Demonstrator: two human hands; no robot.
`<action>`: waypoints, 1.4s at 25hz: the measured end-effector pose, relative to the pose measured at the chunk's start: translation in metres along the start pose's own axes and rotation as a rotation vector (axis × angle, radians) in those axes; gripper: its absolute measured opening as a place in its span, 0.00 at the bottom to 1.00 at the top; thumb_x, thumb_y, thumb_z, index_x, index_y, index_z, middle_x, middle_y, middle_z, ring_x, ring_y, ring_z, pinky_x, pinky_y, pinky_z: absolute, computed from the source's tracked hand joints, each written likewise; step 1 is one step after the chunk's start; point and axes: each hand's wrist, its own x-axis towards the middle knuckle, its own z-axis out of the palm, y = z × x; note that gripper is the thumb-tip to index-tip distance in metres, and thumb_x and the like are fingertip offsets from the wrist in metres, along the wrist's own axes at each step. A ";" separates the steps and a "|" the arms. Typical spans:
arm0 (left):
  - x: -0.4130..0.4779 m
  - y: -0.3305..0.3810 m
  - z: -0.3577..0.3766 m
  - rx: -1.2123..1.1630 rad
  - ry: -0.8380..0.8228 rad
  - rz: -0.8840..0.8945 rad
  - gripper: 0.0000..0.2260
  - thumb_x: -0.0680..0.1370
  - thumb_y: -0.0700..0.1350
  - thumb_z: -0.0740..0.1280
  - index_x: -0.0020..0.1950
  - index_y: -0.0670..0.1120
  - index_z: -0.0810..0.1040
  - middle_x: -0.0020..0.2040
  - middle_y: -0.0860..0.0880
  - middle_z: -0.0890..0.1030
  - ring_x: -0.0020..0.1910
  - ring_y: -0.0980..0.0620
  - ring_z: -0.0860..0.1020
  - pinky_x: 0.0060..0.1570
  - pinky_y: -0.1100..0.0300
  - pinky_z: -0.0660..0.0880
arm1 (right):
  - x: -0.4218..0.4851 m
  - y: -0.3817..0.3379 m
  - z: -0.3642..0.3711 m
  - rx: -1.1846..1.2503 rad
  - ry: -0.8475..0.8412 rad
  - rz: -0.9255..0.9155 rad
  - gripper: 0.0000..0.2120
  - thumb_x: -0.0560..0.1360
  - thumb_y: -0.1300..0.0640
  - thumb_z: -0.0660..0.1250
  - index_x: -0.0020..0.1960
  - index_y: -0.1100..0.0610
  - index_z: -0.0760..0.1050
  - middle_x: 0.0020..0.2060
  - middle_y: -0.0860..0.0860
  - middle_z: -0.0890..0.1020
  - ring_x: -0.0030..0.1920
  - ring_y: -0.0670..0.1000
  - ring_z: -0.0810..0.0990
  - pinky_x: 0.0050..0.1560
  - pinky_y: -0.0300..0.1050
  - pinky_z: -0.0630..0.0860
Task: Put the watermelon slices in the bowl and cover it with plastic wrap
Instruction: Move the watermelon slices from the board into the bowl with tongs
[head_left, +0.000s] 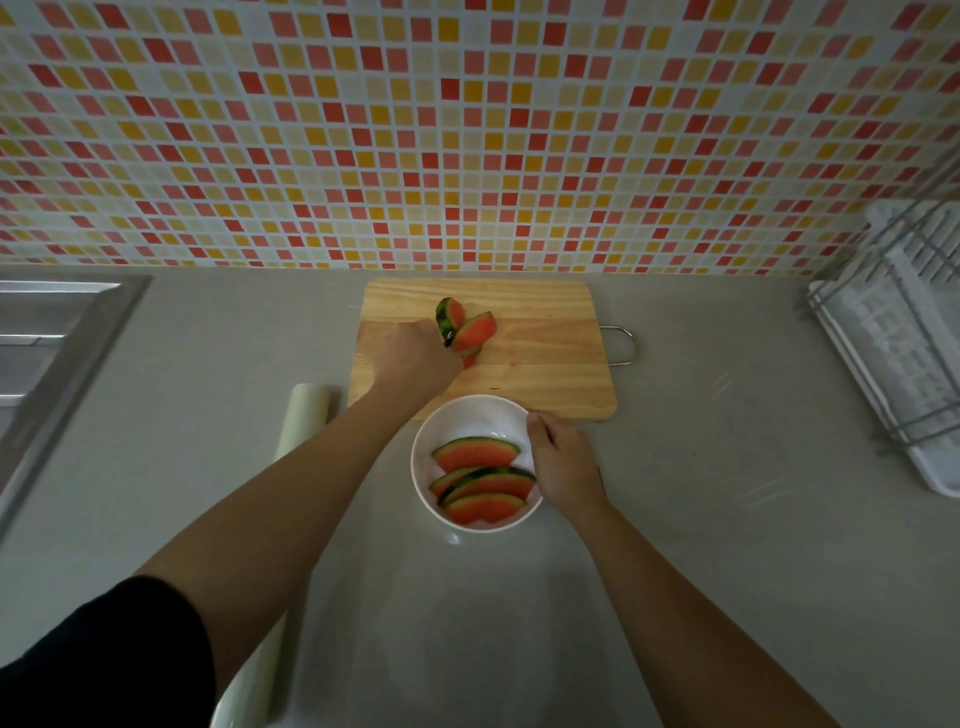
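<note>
A white bowl (470, 415) stands on the grey counter just in front of a wooden cutting board (540, 338). Several watermelon slices (475, 453) lie inside it. My right hand (563, 462) holds the bowl's right rim. My left hand (415, 358) reaches over the board and grips a watermelon slice (475, 332); another slice (449, 313) stands just behind it. A roll of plastic wrap (304, 415) lies on the counter to the left, partly hidden under my left arm.
A steel sink (52, 332) is set into the counter at far left. A white dish rack (898, 343) with a wire frame stands at far right. The tiled wall rises directly behind the board, whose metal handle (621, 345) sticks out rightward.
</note>
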 end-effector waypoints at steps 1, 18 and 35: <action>0.002 -0.003 -0.002 -0.054 -0.017 -0.028 0.21 0.72 0.57 0.68 0.29 0.42 0.69 0.25 0.50 0.68 0.25 0.53 0.67 0.24 0.60 0.60 | 0.000 0.000 0.000 -0.003 0.000 0.004 0.16 0.79 0.50 0.55 0.41 0.57 0.76 0.31 0.50 0.77 0.33 0.47 0.74 0.36 0.43 0.68; -0.061 -0.068 -0.047 0.268 -0.303 0.677 0.15 0.76 0.54 0.66 0.61 0.53 0.80 0.41 0.52 0.83 0.41 0.57 0.78 0.42 0.63 0.72 | -0.001 -0.003 0.003 0.258 0.013 0.162 0.13 0.79 0.51 0.56 0.42 0.48 0.77 0.37 0.46 0.80 0.46 0.53 0.80 0.49 0.49 0.75; 0.007 -0.030 0.004 -0.061 0.044 -0.056 0.17 0.78 0.51 0.61 0.38 0.38 0.76 0.30 0.48 0.71 0.31 0.48 0.72 0.26 0.59 0.63 | 0.002 0.003 0.006 0.162 0.037 0.053 0.14 0.80 0.54 0.56 0.43 0.53 0.78 0.37 0.52 0.80 0.40 0.51 0.77 0.43 0.47 0.71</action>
